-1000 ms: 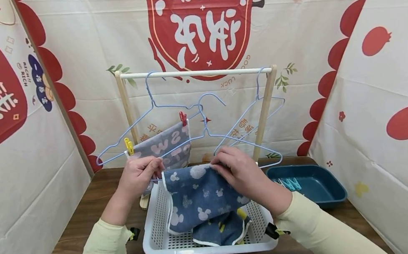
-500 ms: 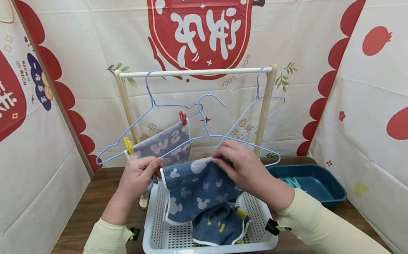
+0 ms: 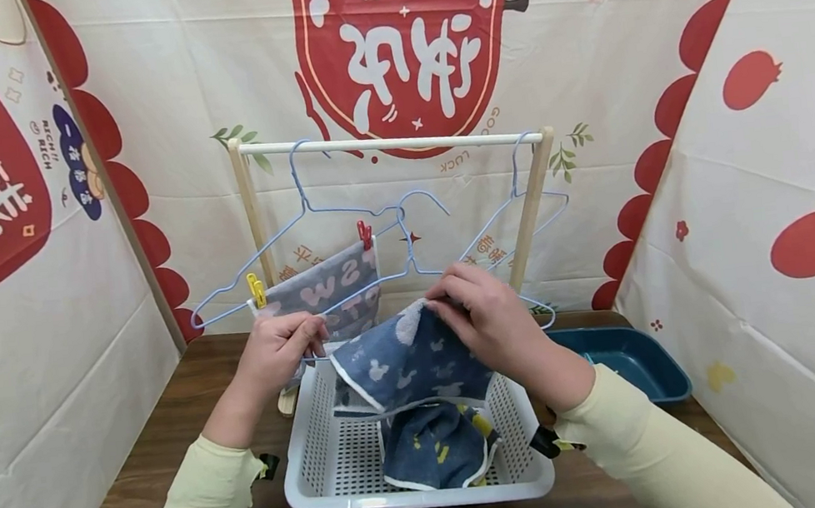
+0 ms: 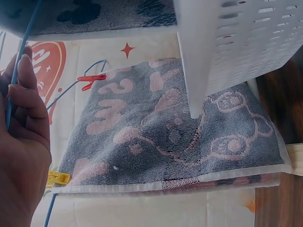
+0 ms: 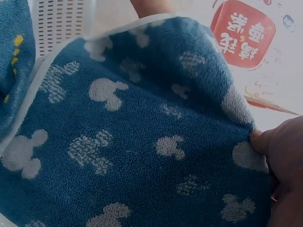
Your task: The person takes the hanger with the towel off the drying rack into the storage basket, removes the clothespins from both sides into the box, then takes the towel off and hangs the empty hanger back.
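1. Currently left hand (image 3: 278, 348) grips blue wire hanger (image 3: 409, 241); one-sided hold, could tip.
2. Right hand (image 3: 488, 316) pinches mouse-print towel (image 3: 420, 363) above white basket (image 3: 420, 500); single-edge pinch could slip, dropping it in.

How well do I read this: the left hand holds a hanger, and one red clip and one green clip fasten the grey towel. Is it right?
Almost, but green is wrong: in the left wrist view, a red clip and a yellow clip fasten the grey towel. The left hand does hold a hanger.
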Demonstrator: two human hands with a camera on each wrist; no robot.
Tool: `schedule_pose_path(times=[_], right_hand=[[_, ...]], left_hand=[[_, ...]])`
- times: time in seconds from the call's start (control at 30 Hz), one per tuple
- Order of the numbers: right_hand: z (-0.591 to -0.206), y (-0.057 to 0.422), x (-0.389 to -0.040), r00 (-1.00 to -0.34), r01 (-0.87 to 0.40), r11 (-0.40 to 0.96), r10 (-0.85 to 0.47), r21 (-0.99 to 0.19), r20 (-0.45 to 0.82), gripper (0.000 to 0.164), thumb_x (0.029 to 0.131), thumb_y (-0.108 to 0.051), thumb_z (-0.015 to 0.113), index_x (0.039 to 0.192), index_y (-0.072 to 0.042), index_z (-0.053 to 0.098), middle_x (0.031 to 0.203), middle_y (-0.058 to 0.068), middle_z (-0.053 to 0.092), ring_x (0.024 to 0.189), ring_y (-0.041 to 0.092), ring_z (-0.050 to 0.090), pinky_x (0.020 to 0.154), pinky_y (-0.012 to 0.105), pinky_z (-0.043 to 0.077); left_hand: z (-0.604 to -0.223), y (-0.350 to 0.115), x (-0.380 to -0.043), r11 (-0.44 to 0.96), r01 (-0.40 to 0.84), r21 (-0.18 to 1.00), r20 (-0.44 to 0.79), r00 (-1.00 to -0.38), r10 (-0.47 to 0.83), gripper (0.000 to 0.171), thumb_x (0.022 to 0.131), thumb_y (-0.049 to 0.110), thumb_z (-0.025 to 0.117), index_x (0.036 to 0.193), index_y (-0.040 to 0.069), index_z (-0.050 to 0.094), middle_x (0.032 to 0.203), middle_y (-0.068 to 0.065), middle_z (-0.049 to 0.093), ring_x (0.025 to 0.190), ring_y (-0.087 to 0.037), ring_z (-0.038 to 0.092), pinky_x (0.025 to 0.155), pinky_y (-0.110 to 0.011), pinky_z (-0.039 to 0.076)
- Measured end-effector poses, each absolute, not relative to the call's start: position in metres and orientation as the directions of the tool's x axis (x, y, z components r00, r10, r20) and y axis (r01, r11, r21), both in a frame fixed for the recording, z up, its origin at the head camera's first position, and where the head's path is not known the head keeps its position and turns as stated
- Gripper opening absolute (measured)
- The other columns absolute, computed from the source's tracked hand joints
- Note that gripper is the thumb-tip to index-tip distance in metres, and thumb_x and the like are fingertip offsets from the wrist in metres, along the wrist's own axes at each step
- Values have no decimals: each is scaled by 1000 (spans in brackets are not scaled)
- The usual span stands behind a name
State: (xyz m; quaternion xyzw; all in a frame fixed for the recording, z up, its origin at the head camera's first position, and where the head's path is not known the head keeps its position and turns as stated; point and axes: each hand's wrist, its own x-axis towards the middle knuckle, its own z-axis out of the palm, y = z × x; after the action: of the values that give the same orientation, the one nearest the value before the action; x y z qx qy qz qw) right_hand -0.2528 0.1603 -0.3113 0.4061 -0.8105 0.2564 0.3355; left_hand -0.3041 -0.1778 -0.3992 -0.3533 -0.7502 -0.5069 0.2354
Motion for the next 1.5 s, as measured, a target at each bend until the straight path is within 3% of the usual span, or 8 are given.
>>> schedule_pose_path(times=[0.43,0.7,1.07,1.5], right_hand=[[-293,165,-252,-392,-846,520,-454,-119,800,9,102,0,78,107,-7,78,102,3,70,92,19,64,77,37,55],[-288,167,-248,-413,-837,525,-419,-155,809,9,103,-1,76,110,-7,78,104,3,70,91,17,63,75,31,52],[-286,168,-249,-388,-843,508,-343,-178,855,11,102,3,76,109,-5,77,107,7,70,95,21,67,83,31,54],[-281,173,-248,-303,-874,452,-224,-177,926,7,105,6,69,110,4,73,106,18,66,94,26,59,82,27,46]], left_hand=[[-399,-177,-303,258,758,599,703,-652,285,27,107,-6,65,87,5,78,73,1,72,62,-27,64,59,-28,57],[-400,-177,-303,237,762,602,707,-647,284,25,108,-6,65,87,-1,77,72,-1,72,61,-25,64,59,-25,55],[-402,-180,-305,255,755,604,697,-656,288,25,109,-4,64,88,1,78,75,2,73,65,-16,65,62,-22,56],[-404,-181,-307,271,745,609,690,-667,281,26,108,-5,65,88,5,79,75,2,74,64,-19,66,61,-23,57]])
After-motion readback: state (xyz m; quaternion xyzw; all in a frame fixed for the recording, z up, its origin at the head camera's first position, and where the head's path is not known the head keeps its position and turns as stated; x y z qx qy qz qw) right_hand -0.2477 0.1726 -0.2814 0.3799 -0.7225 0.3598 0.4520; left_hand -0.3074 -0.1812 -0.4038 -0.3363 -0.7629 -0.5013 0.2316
